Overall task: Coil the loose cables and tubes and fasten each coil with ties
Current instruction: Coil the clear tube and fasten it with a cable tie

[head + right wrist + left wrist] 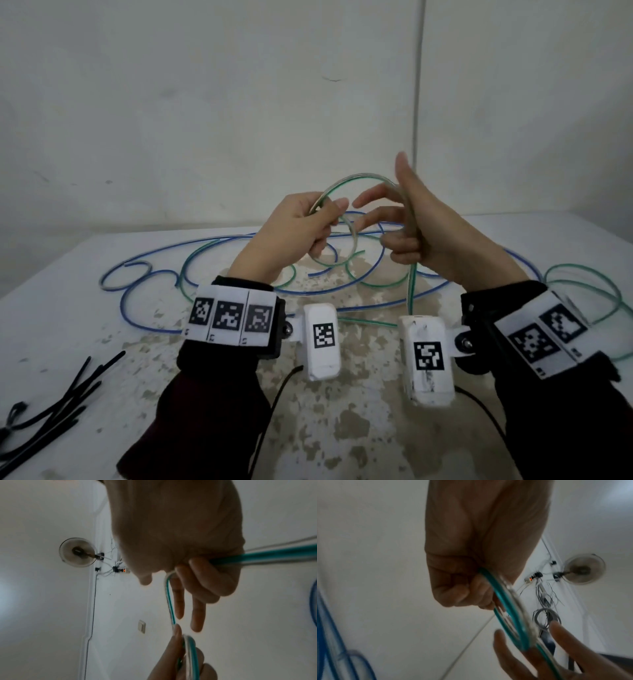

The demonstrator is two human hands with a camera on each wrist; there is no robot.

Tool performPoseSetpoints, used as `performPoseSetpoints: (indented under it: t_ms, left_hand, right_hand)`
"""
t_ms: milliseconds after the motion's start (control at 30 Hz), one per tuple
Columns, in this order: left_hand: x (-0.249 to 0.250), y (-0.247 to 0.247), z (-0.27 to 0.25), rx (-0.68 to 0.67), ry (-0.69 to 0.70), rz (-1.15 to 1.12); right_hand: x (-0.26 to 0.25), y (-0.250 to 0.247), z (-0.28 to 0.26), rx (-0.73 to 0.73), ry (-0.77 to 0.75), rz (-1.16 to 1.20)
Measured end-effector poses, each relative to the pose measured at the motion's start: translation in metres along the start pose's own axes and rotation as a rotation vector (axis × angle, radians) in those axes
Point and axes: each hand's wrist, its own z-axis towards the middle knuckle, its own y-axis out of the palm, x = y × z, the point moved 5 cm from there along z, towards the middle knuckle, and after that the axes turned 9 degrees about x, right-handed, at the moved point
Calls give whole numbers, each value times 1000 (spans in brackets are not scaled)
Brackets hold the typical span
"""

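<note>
A clear tube with a green stripe (346,180) is being looped in the air above the table. My left hand (322,219) grips the small coil at its left side, fingers curled round the strands (505,608). My right hand (394,222) is just to the right, thumb up, index and middle fingers stretched toward the coil. Its ring and little fingers are curled round the same tube (274,555), which drops from there to the table. In the right wrist view my right hand (197,574) is above my left hand (180,655).
A long blue tube (212,238) sprawls in wide loops across the white table (102,342), mixed with more green-striped tube (582,265) at the right. A bunch of black ties (54,401) lies at the front left.
</note>
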Motion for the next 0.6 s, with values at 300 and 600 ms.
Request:
performPoseSetpoints:
  t_ms: [300, 600]
  left_hand:
    - [5, -14, 3, 58, 108, 9]
    - [5, 0, 8, 300, 170, -26]
  right_hand:
    - [9, -1, 5, -79, -8, -64]
    - [12, 18, 5, -89, 14, 104]
